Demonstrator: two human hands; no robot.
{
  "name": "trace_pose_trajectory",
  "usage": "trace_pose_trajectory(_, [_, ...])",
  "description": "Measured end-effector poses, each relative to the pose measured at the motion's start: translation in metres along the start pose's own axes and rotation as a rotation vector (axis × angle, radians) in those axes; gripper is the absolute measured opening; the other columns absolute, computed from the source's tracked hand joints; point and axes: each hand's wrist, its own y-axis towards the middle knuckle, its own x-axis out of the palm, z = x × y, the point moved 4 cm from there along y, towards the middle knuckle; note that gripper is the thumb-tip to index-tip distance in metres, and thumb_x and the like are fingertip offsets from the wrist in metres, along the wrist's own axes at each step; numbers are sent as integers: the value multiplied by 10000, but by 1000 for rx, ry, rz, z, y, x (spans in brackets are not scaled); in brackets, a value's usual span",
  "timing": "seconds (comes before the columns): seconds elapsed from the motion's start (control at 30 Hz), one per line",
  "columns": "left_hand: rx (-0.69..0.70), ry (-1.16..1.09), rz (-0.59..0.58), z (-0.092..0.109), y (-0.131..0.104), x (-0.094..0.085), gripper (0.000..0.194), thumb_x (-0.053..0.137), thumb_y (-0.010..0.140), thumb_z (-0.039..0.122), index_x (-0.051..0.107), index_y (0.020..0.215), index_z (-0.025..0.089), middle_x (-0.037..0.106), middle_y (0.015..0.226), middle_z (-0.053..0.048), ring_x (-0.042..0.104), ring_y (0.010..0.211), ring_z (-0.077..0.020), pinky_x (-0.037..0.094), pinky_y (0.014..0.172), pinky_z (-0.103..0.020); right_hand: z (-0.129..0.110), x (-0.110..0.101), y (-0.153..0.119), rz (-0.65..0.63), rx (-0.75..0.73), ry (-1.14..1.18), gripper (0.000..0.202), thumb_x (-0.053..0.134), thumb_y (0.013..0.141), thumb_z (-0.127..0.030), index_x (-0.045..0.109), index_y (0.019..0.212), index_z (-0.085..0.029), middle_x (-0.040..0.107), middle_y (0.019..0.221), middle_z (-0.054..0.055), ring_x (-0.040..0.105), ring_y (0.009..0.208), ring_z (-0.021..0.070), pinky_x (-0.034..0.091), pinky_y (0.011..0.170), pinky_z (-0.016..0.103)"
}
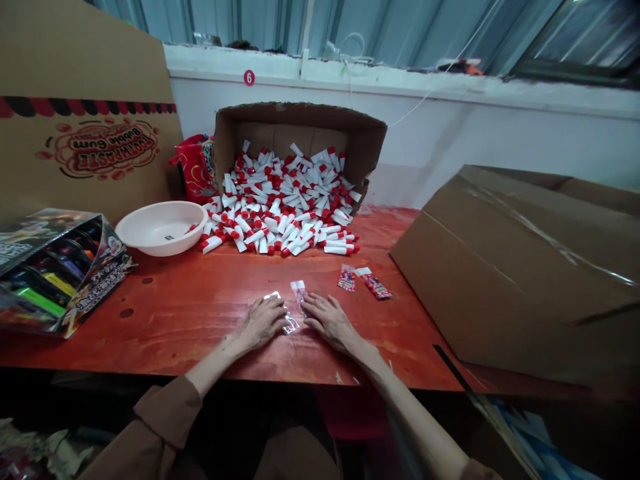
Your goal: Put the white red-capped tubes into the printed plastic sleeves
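Observation:
My left hand (261, 323) lies on the red tabletop, its fingers extended over a shiny, see-through strip (290, 325) that looks like a sticker sheet. Just to the right, my right hand (330, 321) rests with outstretched fingers on the lower part of a small printed label (298, 287) with a pale upper end. The fingertips partly hide both pieces. Beyond my right hand lie two more colourful printed pieces, a shorter one (347, 278) and a longer one (375, 283). A pile of white tubes with red caps (280, 213) spills toward my hands.
A tipped cardboard box (367, 143) holds the tubes at the back. A white bowl (163, 248) and a display box (95, 293) stand left, before a large printed carton (90, 60). Another big carton (525, 280) fills the right side. The table's front edge (150, 372) is close.

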Motion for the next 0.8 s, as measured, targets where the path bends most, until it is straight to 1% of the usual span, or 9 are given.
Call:
trace_pose_trajectory(0.1, [-64,-15,28,-11,1,-12,266,474,978,346,685,1062,208,623,1253,-101,540,1185,-243,400,1027,-404,4,-16,-16,69,-25,136,282,462,998,-357,705,1069,-233,699,1189,85,574,1193,246,387,1045,456])
trace_pose_trajectory(0.17, [-127,-3,56,-18,6,-18,272,490,970,361,660,1112,204,626,1210,-103,551,1125,-243,421,977,-391,17,-29,-20,157,91,201,279,476,986,-363,702,931,-211,719,1016,85,637,978,227,470,896,390])
trace_pose_trajectory(0.23, [-229,52,88,-27,13,-21,311,527,945,395,629,1168,203,613,1175,-110,535,1093,-264,428,928,-402,28,-37,-20,240,215,234,248,508,965,-375,680,927,-200,701,940,79,630,841,210,483,781,350])
trace_pose_trajectory(0.33, [-351,141,72,-37,23,-19,351,609,879,458,635,1107,192,580,1147,-128,510,1068,-304,424,869,-425,25,-30,-12,253,267,143,223,610,902,-393,653,1005,-199,670,941,77,604,839,222,458,758,346])
trace_pose_trajectory(0.43, [-364,91,14,-40,31,-11,243,667,836,414,648,939,194,587,1083,-106,526,1013,-285,422,829,-398,9,-14,-3,179,242,41,141,620,892,-337,631,932,-202,631,948,74,574,858,222,430,779,351])
trace_pose_trajectory(0.53, [-394,-87,91,-42,35,-10,135,679,812,311,619,816,190,618,929,-66,556,916,-238,431,792,-356,3,-9,1,152,214,184,111,541,914,-253,575,824,-197,603,897,49,550,788,180,420,726,306])
trace_pose_trajectory(0.63, [-421,-468,174,-42,36,-11,135,669,794,286,608,851,180,644,815,-28,594,782,-185,458,726,-313,12,-17,0,142,240,412,117,517,908,-264,548,814,-201,588,780,5,527,690,152,409,646,270])
trace_pose_trajectory(0.73, [-436,-833,196,-38,38,-10,327,703,745,303,628,1032,167,696,893,-40,632,760,-164,483,692,-287,25,-30,-4,166,255,583,169,546,891,-339,594,968,-197,634,829,9,567,729,160,445,674,276])
trace_pose_trajectory(0.8, [-455,-941,197,-32,39,-9,355,727,723,323,655,1023,149,714,893,-61,640,747,-159,489,677,-278,34,-36,-8,196,280,640,287,568,876,-388,608,1083,-194,667,911,33,599,792,179,470,716,292])
